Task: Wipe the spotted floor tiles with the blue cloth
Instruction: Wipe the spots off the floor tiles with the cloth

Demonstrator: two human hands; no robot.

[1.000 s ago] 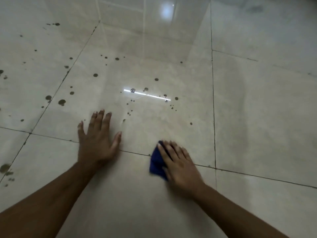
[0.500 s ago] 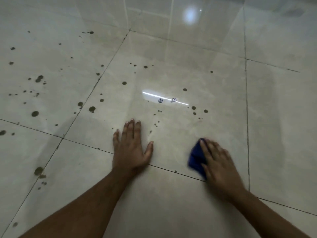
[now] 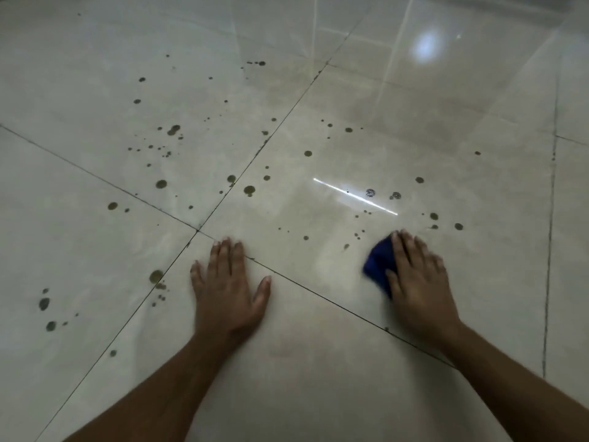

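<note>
Glossy beige floor tiles (image 3: 398,122) fill the view, speckled with several dark spots (image 3: 249,189) mostly ahead and to the left of my hands. My right hand (image 3: 414,282) presses flat on a small blue cloth (image 3: 377,261), whose left part shows from under my fingers. The cloth lies on the centre tile, just below a cluster of small spots (image 3: 358,234). My left hand (image 3: 228,288) rests flat on the floor with fingers spread, across a grout line, holding nothing.
Dark grout lines (image 3: 318,293) cross the floor diagonally. More dark spots (image 3: 44,304) lie on the tile at the lower left. A bright strip of reflected light (image 3: 355,196) and a round glare (image 3: 425,47) show on the tiles.
My right hand has slid the blue cloth forward onto the spotted tile. The view has shifted left, showing more spotted tiles; my left hand stays planted on the floor.
</note>
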